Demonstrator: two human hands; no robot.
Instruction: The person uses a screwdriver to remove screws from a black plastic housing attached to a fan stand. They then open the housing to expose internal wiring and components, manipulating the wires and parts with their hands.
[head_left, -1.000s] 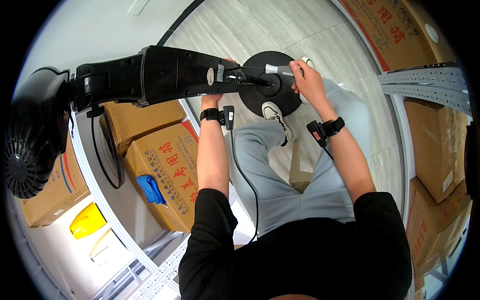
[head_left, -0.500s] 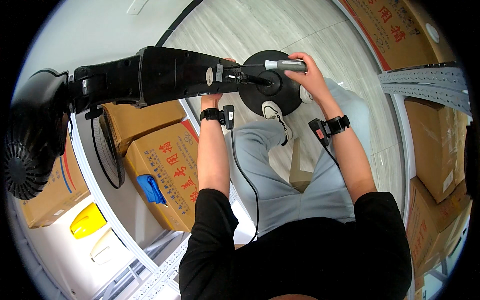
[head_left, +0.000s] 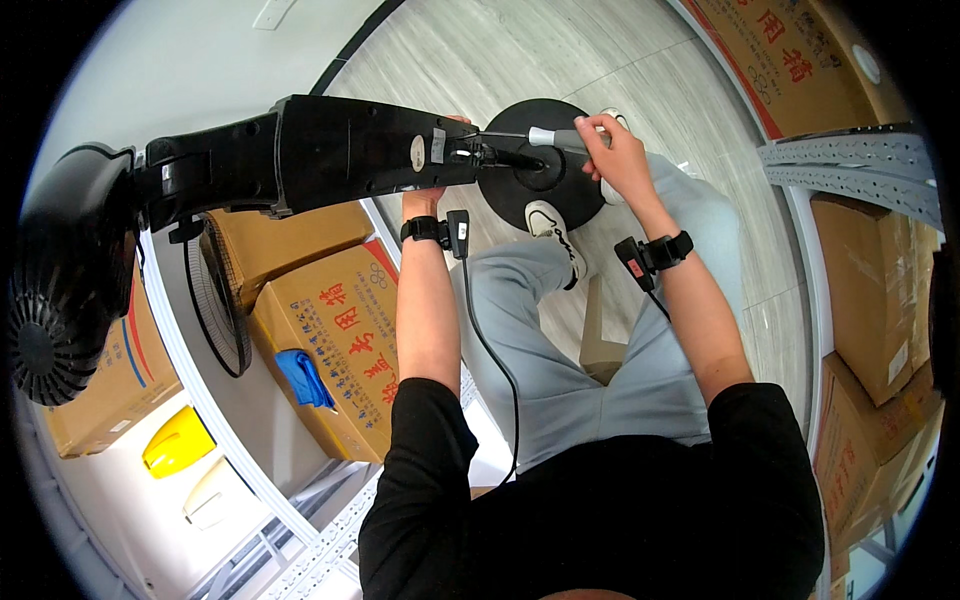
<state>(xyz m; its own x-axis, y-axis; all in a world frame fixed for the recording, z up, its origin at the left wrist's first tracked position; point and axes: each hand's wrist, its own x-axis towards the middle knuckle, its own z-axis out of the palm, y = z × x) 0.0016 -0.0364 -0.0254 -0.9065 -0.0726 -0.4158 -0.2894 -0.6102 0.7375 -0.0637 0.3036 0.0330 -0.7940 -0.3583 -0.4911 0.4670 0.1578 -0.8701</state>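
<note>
A black pedestal fan, without its blades, lies across the left half of the view; its long control housing (head_left: 345, 148) runs toward the round black base (head_left: 510, 195). My left hand (head_left: 430, 194) is wrapped round the housing from underneath, near its base end; most of the fingers are hidden behind it. In my right hand (head_left: 617, 160) is the handle of a screwdriver (head_left: 553, 139), gripped between thumb and fingers. Its thin shaft points left and reaches the end of the housing; the tip's exact seat is too small to make out. The fan's motor head (head_left: 60, 300) is at far left.
Cardboard boxes (head_left: 330, 330) fill the shelf on the left, with a blue cloth (head_left: 304, 378) on one and a round fan grille (head_left: 215, 300) beside them. A yellow plastic part (head_left: 178, 442) sits lower. More boxes (head_left: 870, 290) stand on the right-hand metal rack (head_left: 850, 155).
My right hand has shifted slightly left and its fingers have turned over the screwdriver handle, covering more of it. The handle's right end has dipped a little. My left hand and the fan stay put.
</note>
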